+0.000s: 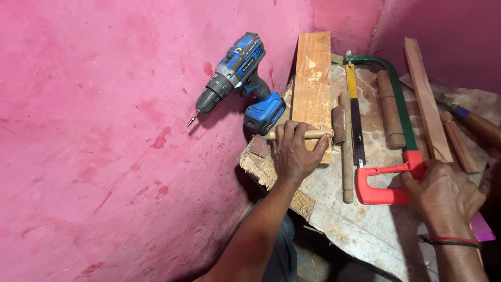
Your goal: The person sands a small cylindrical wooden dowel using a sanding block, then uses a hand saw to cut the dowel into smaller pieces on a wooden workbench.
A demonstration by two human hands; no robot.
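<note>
While a blue and black cordless drill [239, 78] is lying on the pink floor at the far left, the left hand [293, 151] is pressing down on a thin pale wooden dowel [305, 134], fingers curled over it, where it is crossing a reddish-brown wooden plank [312, 83]. Further right, 1 dark turned wooden rod [345, 151] is lying beside the blade, and the right hand [443, 190] is closing around the red grip of a green-framed hacksaw [389, 130] on the worn wooden slab [365, 230].
</note>
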